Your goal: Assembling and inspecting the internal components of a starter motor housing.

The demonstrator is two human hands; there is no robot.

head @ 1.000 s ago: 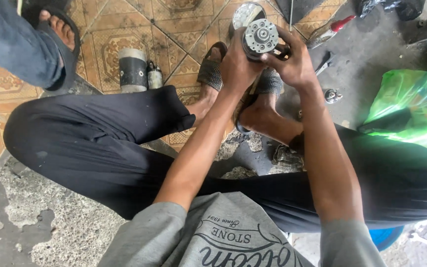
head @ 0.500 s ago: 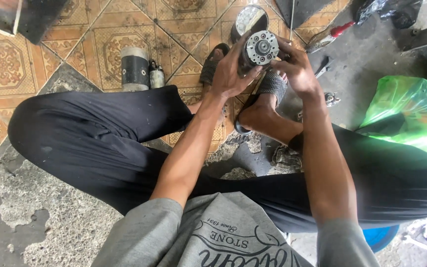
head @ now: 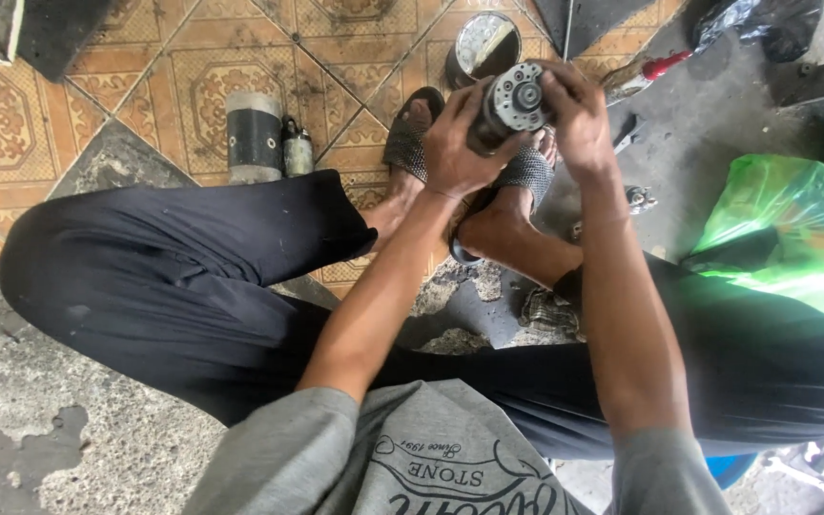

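Two hands hold one round metal part [head: 515, 103] up over your feet. Your left hand [head: 455, 143] wraps its dark body tight; your right hand [head: 579, 119] pinches its shiny end. One black-and-silver cylinder [head: 254, 138] lies far left.

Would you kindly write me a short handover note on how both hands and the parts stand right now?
Left hand: wrapped around the dark body of the round motor part, holding it up over the sandalled feet.
Right hand: fingers on the part's toothed metal end face.
Black cylinder lies on the tiled floor, with a small metal piece beside it; round tin beyond the feet.
Done: part lifted in both hands.
Left: loose parts remain on the floor.
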